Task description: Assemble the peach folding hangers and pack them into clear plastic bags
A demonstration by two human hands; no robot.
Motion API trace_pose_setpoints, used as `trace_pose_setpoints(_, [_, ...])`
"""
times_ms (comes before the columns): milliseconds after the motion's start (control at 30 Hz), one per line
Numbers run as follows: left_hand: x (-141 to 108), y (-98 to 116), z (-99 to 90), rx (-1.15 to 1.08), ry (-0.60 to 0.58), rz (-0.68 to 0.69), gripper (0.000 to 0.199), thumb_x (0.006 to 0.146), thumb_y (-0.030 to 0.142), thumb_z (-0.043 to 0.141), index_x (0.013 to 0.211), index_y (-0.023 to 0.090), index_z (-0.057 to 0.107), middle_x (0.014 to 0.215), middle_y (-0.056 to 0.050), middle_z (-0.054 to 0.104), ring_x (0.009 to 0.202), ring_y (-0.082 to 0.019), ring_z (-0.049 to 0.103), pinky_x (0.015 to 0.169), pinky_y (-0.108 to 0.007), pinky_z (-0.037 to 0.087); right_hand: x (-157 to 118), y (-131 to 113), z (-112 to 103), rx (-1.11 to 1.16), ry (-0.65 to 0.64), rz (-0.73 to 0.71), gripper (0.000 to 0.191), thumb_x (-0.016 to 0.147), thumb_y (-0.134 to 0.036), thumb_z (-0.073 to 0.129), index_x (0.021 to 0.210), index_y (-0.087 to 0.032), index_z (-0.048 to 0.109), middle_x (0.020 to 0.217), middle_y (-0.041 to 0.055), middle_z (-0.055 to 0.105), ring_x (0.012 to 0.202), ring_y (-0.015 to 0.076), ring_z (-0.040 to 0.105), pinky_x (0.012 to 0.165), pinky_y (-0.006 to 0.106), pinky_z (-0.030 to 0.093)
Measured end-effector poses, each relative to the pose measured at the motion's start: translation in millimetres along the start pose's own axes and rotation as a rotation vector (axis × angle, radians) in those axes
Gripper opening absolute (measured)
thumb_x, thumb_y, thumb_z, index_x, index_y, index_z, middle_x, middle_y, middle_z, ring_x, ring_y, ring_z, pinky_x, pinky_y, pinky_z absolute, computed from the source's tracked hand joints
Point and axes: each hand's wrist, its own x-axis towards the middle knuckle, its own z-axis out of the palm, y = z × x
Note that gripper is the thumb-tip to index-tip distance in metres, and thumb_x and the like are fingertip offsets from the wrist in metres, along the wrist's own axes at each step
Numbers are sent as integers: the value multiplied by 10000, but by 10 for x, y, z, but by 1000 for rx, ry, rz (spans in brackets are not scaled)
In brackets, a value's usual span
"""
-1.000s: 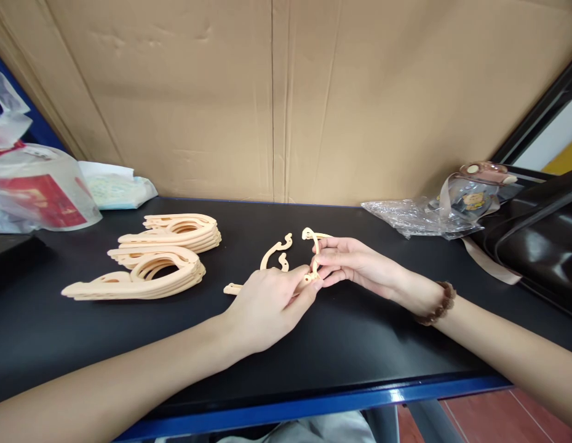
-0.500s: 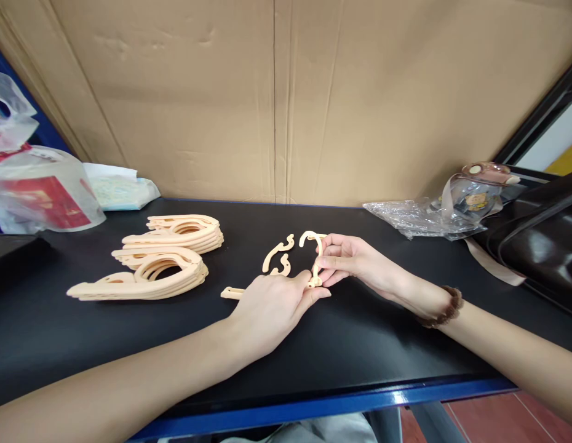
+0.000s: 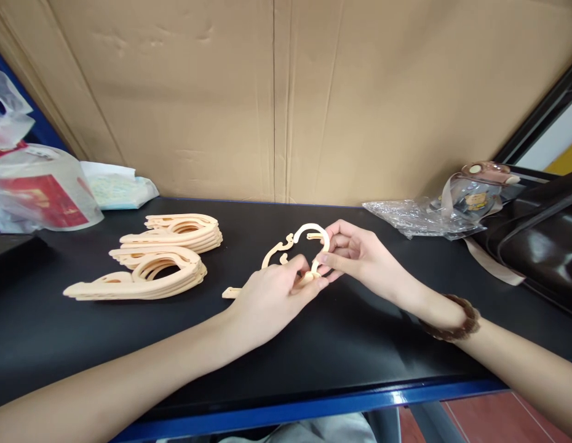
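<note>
A curved cream plastic hook [image 3: 312, 229] stands up between my hands, its open end toward the left. My right hand [image 3: 353, 255] is closed on its stem. The fingers of my left hand [image 3: 272, 299] pinch a cream piece at the foot of the hook; the hand hides most of that piece. Just behind my left hand, a loose curved cream part [image 3: 275, 249] lies on the black table [image 3: 286, 375]. The end of another cream piece [image 3: 231, 293] shows left of my left hand. Part of a further piece shows behind my right fingers.
Two stacks of cream hanger-like parts, a rear one [image 3: 194, 237] and a front one [image 3: 152, 280], lie at the left. Bagged items [image 3: 46, 191] and a tissue pack [image 3: 120, 184] stand behind them. Clear plastic wrap [image 3: 406, 215], a bottle [image 3: 473, 194] and a dark bag [image 3: 539, 234] are at the right.
The hook has turned, so its curve shows wider and higher. My right hand has risen slightly, and the fingers of my left hand have shifted at the hook's foot.
</note>
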Motion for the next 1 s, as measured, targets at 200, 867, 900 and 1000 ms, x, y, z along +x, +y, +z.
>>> trace_pose_setpoints(200, [53,37,-106,-519,-127,22,211,944,389,426,956,204,527,625,50,551,502,-89,438,467,-204,344,101,35,-165,-30,28,-53,261,830,-403,661,947,-209,532,799,7,670,740,160,680,660,296,562])
trace_pose_setpoints(867, [129,-89,-279,-856,49,-173,305,955,371,489,1162,189,618,929,-36,550,703,-117,578,445,-191,450,201,173,-505,-1030,16,-254,266,982,-227,322,931,-200,582,884,44,635,755,184,580,707,324,413])
trace_pose_setpoints(900, [129,-84,-281,-838,50,-194,295,951,361,493,1144,183,629,1004,-56,565,758,-135,604,450,-194,472,185,142,-491,-1016,-4,-274,269,987,-232,309,941,-201,572,894,43,628,768,182,576,708,318,410])
trace_pose_setpoints(1000, [121,-59,-293,-850,46,-232,266,933,339,523,1105,183,652,1130,-76,576,773,-138,626,436,-181,482,147,66,-448,-1049,-41,-348,271,1000,-305,338,907,-204,572,862,30,618,759,171,555,718,310,387])
